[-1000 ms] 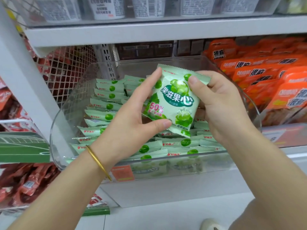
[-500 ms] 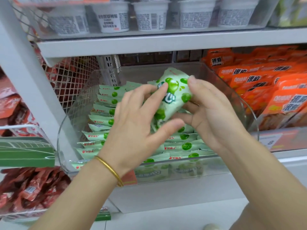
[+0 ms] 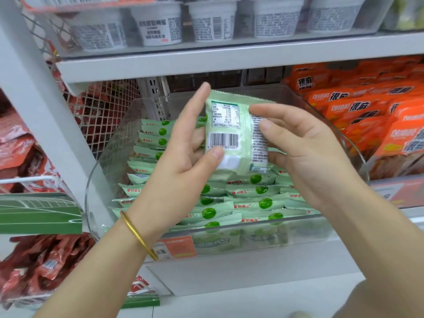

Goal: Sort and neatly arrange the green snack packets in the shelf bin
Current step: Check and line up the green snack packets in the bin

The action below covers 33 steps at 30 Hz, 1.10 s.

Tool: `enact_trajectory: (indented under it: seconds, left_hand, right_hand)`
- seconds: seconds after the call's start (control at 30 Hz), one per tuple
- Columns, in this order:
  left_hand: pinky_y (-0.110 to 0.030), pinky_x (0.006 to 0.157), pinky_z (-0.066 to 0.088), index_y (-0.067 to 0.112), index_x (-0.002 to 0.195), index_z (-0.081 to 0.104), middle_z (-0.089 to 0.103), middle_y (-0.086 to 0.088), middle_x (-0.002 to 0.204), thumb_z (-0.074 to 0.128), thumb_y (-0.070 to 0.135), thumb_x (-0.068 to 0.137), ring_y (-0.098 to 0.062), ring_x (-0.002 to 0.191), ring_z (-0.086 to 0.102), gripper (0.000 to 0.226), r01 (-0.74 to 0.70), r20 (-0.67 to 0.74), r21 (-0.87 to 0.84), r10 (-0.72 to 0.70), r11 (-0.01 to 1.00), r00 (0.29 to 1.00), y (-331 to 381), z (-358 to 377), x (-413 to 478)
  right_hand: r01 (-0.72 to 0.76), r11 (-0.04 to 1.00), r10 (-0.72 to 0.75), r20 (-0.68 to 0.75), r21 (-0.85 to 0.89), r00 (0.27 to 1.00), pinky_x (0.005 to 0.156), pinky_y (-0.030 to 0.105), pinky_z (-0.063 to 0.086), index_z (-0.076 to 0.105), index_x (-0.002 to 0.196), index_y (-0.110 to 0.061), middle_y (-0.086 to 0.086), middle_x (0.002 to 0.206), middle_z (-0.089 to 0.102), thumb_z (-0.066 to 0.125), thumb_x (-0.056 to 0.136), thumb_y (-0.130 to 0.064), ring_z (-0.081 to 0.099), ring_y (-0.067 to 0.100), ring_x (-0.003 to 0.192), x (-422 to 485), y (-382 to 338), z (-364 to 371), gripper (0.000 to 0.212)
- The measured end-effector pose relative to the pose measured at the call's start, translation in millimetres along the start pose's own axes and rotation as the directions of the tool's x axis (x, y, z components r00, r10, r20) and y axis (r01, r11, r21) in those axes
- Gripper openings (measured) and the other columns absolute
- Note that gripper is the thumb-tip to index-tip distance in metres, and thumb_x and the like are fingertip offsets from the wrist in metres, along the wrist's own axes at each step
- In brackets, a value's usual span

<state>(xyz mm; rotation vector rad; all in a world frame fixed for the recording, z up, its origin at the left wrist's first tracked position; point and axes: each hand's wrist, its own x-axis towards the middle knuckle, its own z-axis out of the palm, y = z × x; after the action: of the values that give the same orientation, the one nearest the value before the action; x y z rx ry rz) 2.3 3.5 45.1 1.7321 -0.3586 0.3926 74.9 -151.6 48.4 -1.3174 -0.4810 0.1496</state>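
Head view: left grip (image 3: 181, 171) and right grip (image 3: 316, 161) pinch one green packet (image 3: 231, 125), barcode showing; best flip it, then tuck it into the bin (image 3: 107, 161) at six o'clock.

One head-worn wide-angle view, facing forward and a bit down into a shop shelf, close up. Clear shelf bin (image 3: 114, 154) fills centre frame. Left hand (image 3: 181, 171) and right hand (image 3: 314, 161) sit nearest the lens, forearms running off the bottom edge, holding a green snack packet (image 3: 231, 125) barcode side to camera. Upper shelf board (image 3: 229, 58) crosses the top, white cups (image 3: 158, 26) cut by the frame edge.
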Motion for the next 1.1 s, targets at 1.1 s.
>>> enact_trajectory:
  seconds: [1.1]
  left_hand:
    - [-0.018,0.094,0.023,0.024,0.121,0.054,0.044,0.007,0.123,0.063,0.052,0.070,-0.017,0.118,0.035,0.059,0.105,-0.163,0.846,0.066,0.523,0.985,-16,-9,-2]
  right_hand:
    - [-0.121,0.982,0.132,-0.071,0.147,0.989,0.066,0.026,0.057,0.060,0.091,-0.002,0.029,0.110,0.061,0.058,0.086,0.000,0.069,0.020,0.078,-5,6,11,0.006]
